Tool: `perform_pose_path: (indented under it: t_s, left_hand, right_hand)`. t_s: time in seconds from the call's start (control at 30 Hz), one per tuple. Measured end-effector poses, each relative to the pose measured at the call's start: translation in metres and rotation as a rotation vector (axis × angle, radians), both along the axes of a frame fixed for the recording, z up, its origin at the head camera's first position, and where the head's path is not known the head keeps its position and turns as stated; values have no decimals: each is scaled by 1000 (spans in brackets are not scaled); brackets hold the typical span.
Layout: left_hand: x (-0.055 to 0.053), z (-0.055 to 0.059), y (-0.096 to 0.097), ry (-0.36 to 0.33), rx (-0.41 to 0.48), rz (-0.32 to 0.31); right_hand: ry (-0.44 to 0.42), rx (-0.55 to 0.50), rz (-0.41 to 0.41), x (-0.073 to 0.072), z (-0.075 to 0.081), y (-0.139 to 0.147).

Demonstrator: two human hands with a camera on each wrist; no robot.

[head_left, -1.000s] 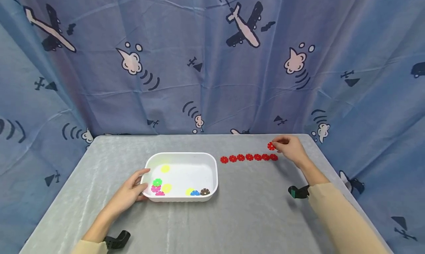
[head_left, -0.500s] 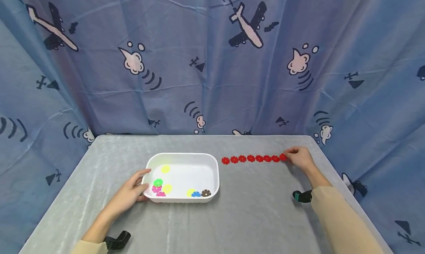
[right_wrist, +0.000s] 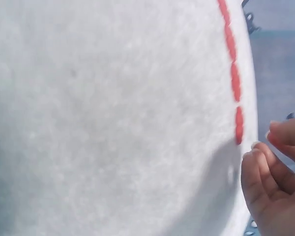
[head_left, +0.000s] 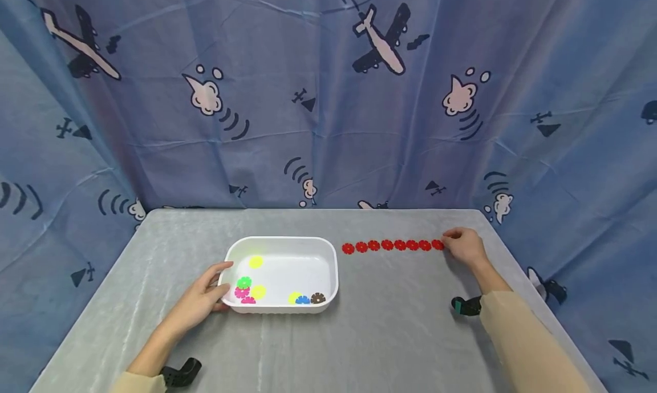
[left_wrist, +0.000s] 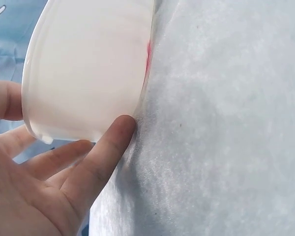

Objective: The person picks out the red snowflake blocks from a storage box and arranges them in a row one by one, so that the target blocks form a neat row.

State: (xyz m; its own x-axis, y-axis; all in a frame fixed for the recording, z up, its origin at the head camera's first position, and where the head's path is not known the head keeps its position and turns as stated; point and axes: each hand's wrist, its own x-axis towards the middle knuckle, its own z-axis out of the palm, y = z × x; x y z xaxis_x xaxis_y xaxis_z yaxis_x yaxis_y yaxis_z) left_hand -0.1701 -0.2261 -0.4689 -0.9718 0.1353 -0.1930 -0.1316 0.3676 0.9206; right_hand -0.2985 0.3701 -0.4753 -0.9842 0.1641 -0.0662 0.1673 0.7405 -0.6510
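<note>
My left hand grips the left end of a white plastic tray. The left wrist view shows its fingers against the outer wall of the tray and at the rim. Several red flower-shaped plastic discs lie flat in a straight row to the right of the tray. At the row's right end, my right hand has its fingertips close beside the last red disc. From the right wrist, that disc shows flat on the table, with a small gap between it and the loosely bent fingers, which hold nothing.
Inside the tray lie yellow discs, a green disc, pink discs, a blue disc and a brown disc. A grey cloth covers the table. Behind it hangs a blue patterned curtain.
My right hand brought a red disc down from above the row to its right end, laid it there and let go, drawing slightly right. My left hand and the tray stay put.
</note>
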Motion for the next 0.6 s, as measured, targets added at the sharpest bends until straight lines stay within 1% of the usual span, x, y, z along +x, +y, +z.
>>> perform_pose_path:
  t_s: [0.27,0.43,0.53,0.6]
  left_hand:
    - [-4,0,-5,32,-50,2]
    - [-6,2,-7,55,-91,-1]
    - [-6,6,-6,85,-159,-1]
    - [-6,9,-5,109,-232,1]
  right_hand:
    - [132,43,101,13,27,-36]
    - [184,62,160,24,42,-61]
    - [201,68,177,31,49,-75]
    - [220,75,191,37,53,-83]
